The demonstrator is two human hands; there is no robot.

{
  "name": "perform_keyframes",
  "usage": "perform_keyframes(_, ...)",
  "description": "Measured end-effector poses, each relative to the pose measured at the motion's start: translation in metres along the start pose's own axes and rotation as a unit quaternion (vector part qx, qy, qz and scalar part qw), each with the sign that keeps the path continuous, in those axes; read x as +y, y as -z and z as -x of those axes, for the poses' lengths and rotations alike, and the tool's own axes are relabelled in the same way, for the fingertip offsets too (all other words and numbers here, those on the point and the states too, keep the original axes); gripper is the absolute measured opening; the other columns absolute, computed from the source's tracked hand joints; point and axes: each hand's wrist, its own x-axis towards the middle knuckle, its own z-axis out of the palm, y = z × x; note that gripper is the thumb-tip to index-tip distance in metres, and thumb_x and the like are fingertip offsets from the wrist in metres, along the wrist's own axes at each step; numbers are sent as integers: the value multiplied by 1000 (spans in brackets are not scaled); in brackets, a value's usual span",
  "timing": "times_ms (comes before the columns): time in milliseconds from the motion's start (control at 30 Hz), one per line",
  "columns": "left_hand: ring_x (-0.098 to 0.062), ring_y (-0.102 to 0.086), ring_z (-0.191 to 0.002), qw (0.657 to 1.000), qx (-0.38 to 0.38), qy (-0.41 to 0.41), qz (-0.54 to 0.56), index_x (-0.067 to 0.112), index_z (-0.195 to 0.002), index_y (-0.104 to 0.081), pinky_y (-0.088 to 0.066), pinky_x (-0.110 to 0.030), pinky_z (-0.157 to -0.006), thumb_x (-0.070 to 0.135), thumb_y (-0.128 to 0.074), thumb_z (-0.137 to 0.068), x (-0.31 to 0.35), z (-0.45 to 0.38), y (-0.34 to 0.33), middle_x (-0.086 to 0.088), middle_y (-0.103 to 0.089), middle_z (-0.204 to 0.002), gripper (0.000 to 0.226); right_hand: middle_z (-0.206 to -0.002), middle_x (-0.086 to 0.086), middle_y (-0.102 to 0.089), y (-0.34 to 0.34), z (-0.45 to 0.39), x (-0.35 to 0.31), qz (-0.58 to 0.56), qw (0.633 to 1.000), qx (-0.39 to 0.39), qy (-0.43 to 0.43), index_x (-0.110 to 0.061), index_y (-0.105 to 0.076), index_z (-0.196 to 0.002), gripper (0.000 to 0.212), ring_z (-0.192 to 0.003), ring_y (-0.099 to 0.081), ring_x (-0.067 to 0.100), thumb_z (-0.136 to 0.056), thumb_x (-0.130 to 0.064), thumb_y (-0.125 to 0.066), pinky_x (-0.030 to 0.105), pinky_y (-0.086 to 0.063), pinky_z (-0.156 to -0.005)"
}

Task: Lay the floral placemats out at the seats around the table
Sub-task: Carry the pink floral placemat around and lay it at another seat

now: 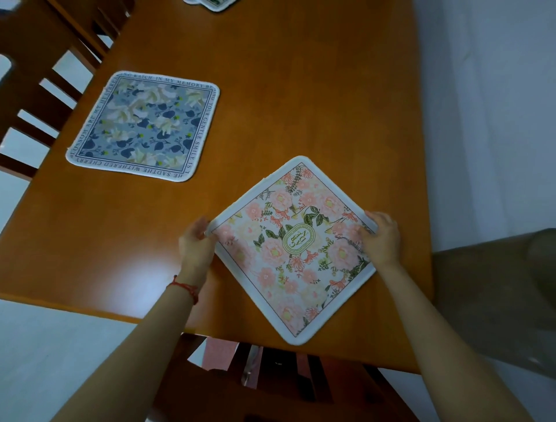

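Placemats: pink, blue, third; two hands.

One placemat lies near the table edge, another placemat farther left.

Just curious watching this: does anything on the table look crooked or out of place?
Yes. The pink mat, held at two corners, sits cornerwise like a diamond, one tip poking past the table edge; the blue mat lies square.
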Motion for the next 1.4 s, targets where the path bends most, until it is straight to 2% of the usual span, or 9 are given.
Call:
perform_keyframes(333,-28,-47,-123,1000,-20,-20,-3,7,-131,-48,-39,-39,-102,-2,-57,-85,12,-24,2,-13,-52,-133,48,-120,11,-56,0,11,2,-49,997,26,-53,-6,-53,-124,41,-111,-51,27,-84,-11,-61,45,-43,-97)
perform_keyframes(533,-29,-49,-121,999,28,15,33,4,-128,-49,-41,-40,-99,1,-57,-85,-15,18,1,-12,-53,-131,44,-119,10,-58,1,-10,-10,-75,996,16,-41,-6,-53,-124,41,-106,-53,21,-84,-12,-62,34,-44,-91)
perform_keyframes(667,-30,-52,-117,997,14,38,58,6,-125,-52,-43,-46,-100,-1,-55,-85,-30,42,-10,-13,-57,-125,41,-119,10,-59,-3,-17,-17,-95,994,8,-52,-7,-53,-124,40,-99,-52,13,-85,-12,-61,28,-44,-86)
perform_keyframes(800,-27,-50,-119,997,-10,36,67,10,-125,-51,-43,-50,-100,-2,-58,-83,-35,43,-12,-8,-56,-126,44,-118,11,-59,-3,-7,-20,-125,990,2,-72,-7,-51,-126,43,-97,-53,15,-85,-10,-61,27,-46,-82)
perform_keyframes(867,-26,-51,-118,997,-21,24,68,10,-125,-52,-43,-47,-99,-4,-57,-82,-30,37,-10,-7,-57,-124,45,-118,12,-58,-1,2,-18,-132,988,7,-78,-5,-50,-126,43,-97,-53,15,-85,-8,-61,25,-44,-80)
perform_keyframes(1000,-17,-51,-107,995,-53,2,85,6,-127,-49,-43,-31,-87,-9,-52,-84,-8,24,-11,0,-54,-114,45,-118,13,-58,2,23,-9,-141,986,11,-85,-5,-50,-126,43,-98,-54,17,-84,-7,-61,23,-43,-78)
perform_keyframes(1100,-16,-50,-107,995,-80,-23,61,4,-129,-47,-42,-30,-88,-8,-52,-84,3,10,-12,-1,-53,-116,47,-117,13,-58,0,39,-4,-147,984,20,-98,-5,-50,-126,43,-100,-55,21,-85,-6,-60,25,-45,-80)
perform_keyframes(1233,-20,-51,-111,994,-105,-37,15,2,-130,-46,-42,-29,-89,-7,-53,-83,10,-13,-14,-5,-53,-124,48,-117,13,-58,0,59,-1,-148,982,21,-116,-3,-51,-125,42,-97,-53,17,-84,-5,-60,17,-44,-74)
perform_keyframes(1400,-25,-51,-117,990,-122,-62,-30,0,-130,-46,-41,-31,-94,-9,-54,-82,21,-34,-26,-14,-52,-133,50,-118,16,-56,4,79,0,-146,981,10,-127,-1,-50,-125,43,-98,-53,17,-84,-5,-62,26,-44,-79)
